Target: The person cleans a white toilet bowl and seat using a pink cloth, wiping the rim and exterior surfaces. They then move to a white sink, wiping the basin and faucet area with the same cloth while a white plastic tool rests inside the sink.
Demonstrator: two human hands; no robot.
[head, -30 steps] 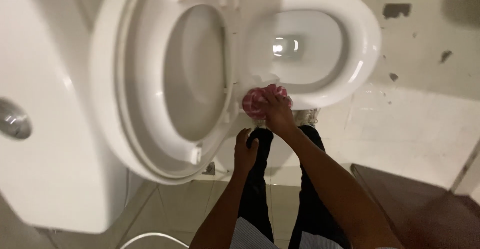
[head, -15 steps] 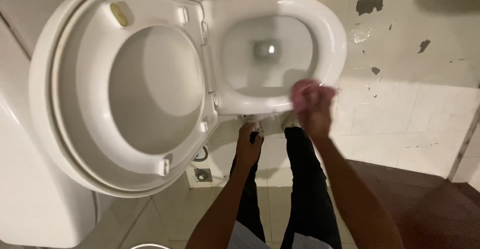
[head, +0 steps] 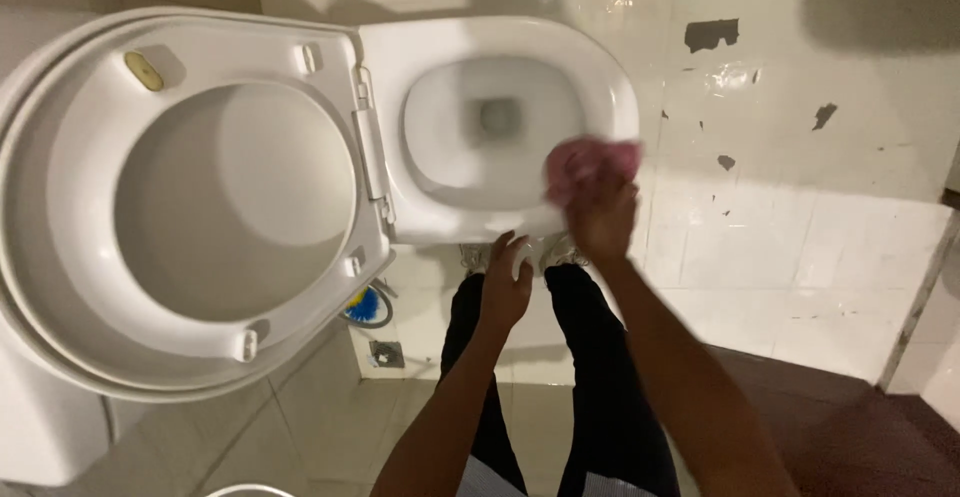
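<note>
I am pressing a pink cloth [head: 585, 162] against the front right rim of the toilet bowl [head: 610, 87] with my right hand [head: 600, 212], fingers bunched around it. My left hand [head: 505, 282] is hanging empty, fingers spread, just below the bowl's front edge. The cloth is looking soft, light and easily crumpled, best gripped in a wad. It is blurring, and my hand is hiding its lower part. The raised seat [head: 190, 207] is standing to the left.

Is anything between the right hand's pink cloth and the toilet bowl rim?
Nothing visible. The right hand presses the pink cloth against the rim. The left hand hangs free below the bowl.
</note>
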